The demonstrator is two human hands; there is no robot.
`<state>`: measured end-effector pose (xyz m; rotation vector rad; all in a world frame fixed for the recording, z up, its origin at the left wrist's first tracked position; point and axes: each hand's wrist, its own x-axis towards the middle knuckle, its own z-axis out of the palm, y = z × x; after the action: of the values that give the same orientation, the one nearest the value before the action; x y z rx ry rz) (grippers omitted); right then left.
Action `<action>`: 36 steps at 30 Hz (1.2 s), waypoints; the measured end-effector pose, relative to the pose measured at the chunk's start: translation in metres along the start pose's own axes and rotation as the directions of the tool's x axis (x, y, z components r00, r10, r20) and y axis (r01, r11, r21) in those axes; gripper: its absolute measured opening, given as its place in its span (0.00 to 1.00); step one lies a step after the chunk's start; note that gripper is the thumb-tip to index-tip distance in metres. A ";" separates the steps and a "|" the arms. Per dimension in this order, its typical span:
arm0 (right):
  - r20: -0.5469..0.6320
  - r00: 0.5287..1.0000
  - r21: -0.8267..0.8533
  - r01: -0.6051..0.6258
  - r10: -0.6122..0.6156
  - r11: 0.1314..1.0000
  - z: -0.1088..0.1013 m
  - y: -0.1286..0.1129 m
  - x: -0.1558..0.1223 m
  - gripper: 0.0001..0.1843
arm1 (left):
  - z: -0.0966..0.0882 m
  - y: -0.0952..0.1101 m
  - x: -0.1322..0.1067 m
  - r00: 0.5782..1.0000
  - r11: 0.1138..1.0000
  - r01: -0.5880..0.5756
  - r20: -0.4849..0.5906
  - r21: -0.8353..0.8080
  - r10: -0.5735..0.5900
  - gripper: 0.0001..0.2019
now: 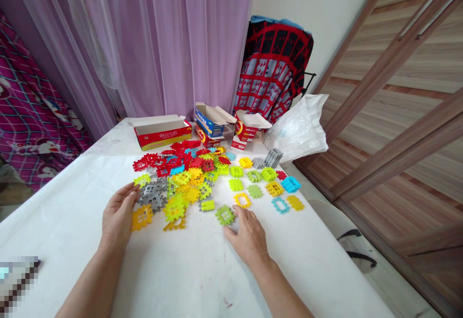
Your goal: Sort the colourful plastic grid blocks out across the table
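Observation:
A heap of flat plastic interlocking tiles (188, 173) in red, yellow, green, grey and blue lies on a white table (181, 269). My left hand (117, 214) rests open on the table at the heap's left edge, fingertips beside a grey tile (152, 195) and above an orange tile (142, 217). My right hand (248, 233) lies flat and open, fingers stretched toward a green tile (225, 214) and a yellow frame tile (242, 200). Neither hand holds anything.
Opened cardboard boxes stand at the table's far edge: a red one (162, 133), a blue one (211, 121), a small red one (248, 127). A white plastic bag (298, 127) lies at the far right corner. Purple curtains hang behind; the table's right edge drops to the floor.

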<state>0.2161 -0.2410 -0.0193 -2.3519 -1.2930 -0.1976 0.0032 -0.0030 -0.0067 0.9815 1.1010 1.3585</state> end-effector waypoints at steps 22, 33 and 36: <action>-0.025 0.915 -0.263 -0.395 0.403 0.880 -0.039 0.082 0.137 0.30 | -0.002 -0.002 0.003 0.999 0.991 0.037 -0.033 0.126 -0.033 0.16; 0.002 0.926 -0.346 -0.354 0.378 0.869 -0.034 0.086 0.138 0.28 | 0.002 0.003 -0.001 0.997 0.994 0.068 -0.046 0.091 -0.064 0.14; 0.026 0.924 -0.358 -0.347 0.381 0.867 -0.036 0.084 0.138 0.27 | 0.002 0.004 -0.001 0.996 0.993 0.080 -0.034 0.089 -0.077 0.14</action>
<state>0.3652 -0.1902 0.0323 -2.8906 -0.8777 -0.2082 0.0039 -0.0039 -0.0025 0.9755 1.2203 1.2733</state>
